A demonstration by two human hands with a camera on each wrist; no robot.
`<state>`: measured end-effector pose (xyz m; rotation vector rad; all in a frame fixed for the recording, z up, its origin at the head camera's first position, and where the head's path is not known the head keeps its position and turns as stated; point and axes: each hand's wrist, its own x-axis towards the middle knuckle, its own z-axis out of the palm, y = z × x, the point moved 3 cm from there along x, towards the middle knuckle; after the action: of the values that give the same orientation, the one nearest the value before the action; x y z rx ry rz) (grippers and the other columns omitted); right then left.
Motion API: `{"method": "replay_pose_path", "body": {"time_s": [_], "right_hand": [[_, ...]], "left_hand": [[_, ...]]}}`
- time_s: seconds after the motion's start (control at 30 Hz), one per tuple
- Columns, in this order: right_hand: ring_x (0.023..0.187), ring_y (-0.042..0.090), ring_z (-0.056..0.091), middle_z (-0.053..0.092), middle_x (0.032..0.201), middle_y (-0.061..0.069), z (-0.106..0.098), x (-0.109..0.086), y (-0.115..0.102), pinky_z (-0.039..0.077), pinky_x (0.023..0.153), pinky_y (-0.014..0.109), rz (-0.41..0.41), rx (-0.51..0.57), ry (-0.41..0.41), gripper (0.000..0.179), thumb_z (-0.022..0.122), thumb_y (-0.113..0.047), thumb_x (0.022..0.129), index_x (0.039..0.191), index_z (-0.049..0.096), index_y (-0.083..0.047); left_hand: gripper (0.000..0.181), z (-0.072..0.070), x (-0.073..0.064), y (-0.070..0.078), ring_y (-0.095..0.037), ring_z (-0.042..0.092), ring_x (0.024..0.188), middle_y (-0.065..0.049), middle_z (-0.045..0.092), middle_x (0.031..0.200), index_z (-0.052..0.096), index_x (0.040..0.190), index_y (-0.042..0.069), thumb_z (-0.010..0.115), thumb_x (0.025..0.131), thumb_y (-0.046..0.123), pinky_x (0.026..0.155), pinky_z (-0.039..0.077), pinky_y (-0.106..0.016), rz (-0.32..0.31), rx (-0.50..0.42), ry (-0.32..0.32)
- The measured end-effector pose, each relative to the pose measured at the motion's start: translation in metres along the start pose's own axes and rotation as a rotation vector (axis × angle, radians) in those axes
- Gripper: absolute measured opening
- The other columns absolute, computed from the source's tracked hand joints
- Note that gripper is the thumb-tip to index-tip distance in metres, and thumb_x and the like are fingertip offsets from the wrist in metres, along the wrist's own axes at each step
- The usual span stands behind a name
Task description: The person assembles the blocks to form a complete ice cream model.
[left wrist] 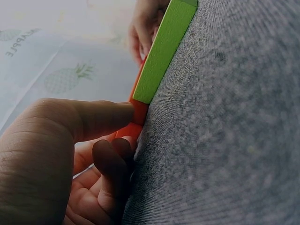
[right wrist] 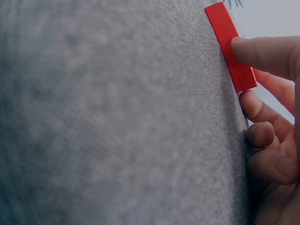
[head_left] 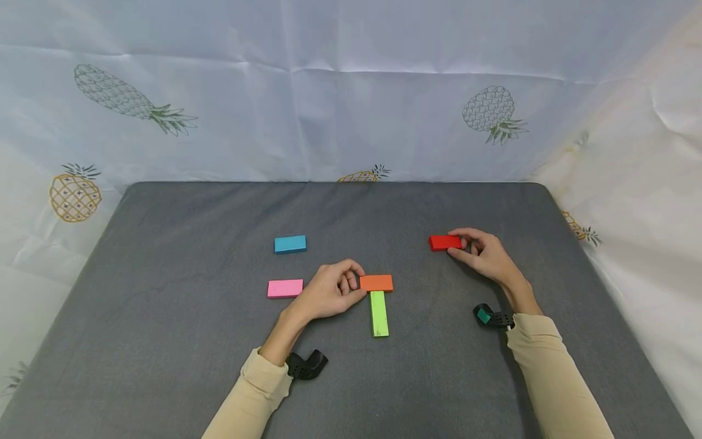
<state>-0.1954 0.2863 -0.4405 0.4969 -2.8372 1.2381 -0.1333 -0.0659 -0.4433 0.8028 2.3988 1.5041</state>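
An orange block (head_left: 376,283) lies crosswise at the far end of a lime-green block (head_left: 379,314), the two forming a T on the table. My left hand (head_left: 333,289) pinches the orange block's left end between thumb and index finger; the left wrist view shows the thumb against its near side, beside the green block (left wrist: 164,54). Farther right, my right hand (head_left: 485,255) pinches the right end of a red block (head_left: 445,242). In the right wrist view the thumb presses the long side of the red block (right wrist: 230,47), and the other fingers curl near the cloth.
A pink block (head_left: 284,288) lies just left of my left hand, and a blue block (head_left: 290,244) lies beyond it. Dark grey cloth covers the table (head_left: 164,341). A white pineapple-print curtain (head_left: 329,116) hangs behind its back edge.
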Motion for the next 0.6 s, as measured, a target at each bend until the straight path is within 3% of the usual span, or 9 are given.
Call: {"method": "replay_pose_path", "body": {"time_s": [0.6], "right_hand": [[0.052, 0.003, 0.030, 0.054, 0.085, 0.011, 0.0034, -0.0015, -0.0002, 0.029, 0.048, 0.025, -0.040, -0.060, 0.029, 0.035, 0.073, 0.007, 0.088, 0.122, 0.066, 0.007]], "left_hand": [[0.022, 0.0006, -0.0008, -0.0017, 0.000, 0.049, 0.060, -0.007, 0.064, 0.080, 0.066, 0.110, 0.002, 0.073, 0.091, 0.007, 0.067, 0.048, -0.020, 0.005, 0.003, 0.003]]}}
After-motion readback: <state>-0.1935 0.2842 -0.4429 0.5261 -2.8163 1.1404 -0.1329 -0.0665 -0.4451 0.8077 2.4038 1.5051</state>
